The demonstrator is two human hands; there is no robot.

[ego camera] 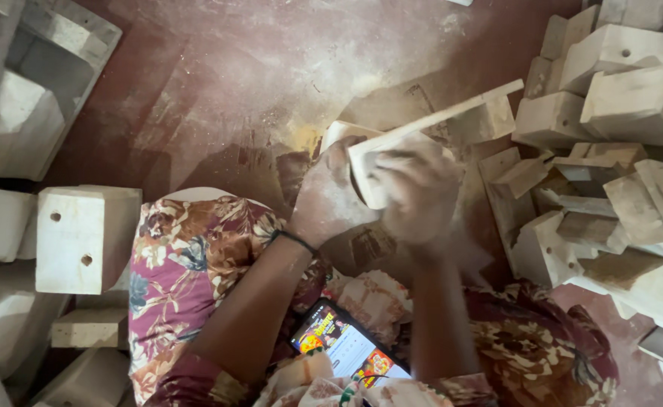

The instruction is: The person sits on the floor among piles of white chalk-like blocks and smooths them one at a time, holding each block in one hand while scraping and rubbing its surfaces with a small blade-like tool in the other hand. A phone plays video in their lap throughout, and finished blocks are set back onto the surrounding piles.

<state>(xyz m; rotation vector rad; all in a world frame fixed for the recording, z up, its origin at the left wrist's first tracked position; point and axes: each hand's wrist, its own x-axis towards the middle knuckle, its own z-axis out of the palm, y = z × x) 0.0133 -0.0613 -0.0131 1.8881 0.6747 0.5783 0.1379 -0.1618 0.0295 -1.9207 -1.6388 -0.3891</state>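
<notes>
A pale, flat wooden board (452,113) is held tilted in front of me, its long edge running up to the right. My left hand (328,197), dusty and with a dark band at the wrist, grips its near left end. My right hand (418,192) is blurred and pressed against the board's face near that same end, fingers curled; whether it holds something against the wood I cannot tell. Both hands are covered in pale dust.
A heap of cut wooden blocks (610,113) lies at the right, some with drilled holes. More blocks (83,237) stand at the left. A lit phone (346,347) rests on my floral-clothed lap. The floor (233,68) is dusty red-brown.
</notes>
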